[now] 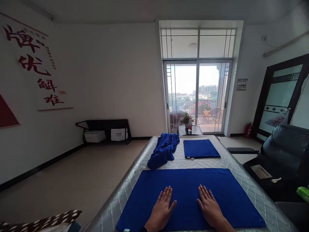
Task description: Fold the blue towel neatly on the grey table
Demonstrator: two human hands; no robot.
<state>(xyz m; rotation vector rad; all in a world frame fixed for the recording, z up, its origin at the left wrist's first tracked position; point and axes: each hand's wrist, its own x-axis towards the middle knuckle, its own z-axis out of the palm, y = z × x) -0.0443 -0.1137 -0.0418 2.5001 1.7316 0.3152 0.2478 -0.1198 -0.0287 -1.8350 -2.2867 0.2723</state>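
Note:
A blue cloth lies spread flat on the quilted mattress in front of me. On its left half rests my left hand, palm down with the fingers stretched out. My right hand lies flat on the right half in the same way, and neither hand holds anything. Beyond the spread cloth, a crumpled blue cloth sits at the back left. To the right of that is a neatly folded blue cloth with small white tags at its near edge.
Past the mattress stands a small table with a water bottle and a potted plant. A black armchair is close on the right. At lower left lies a dotted fabric. A black bench frame stands by the wall.

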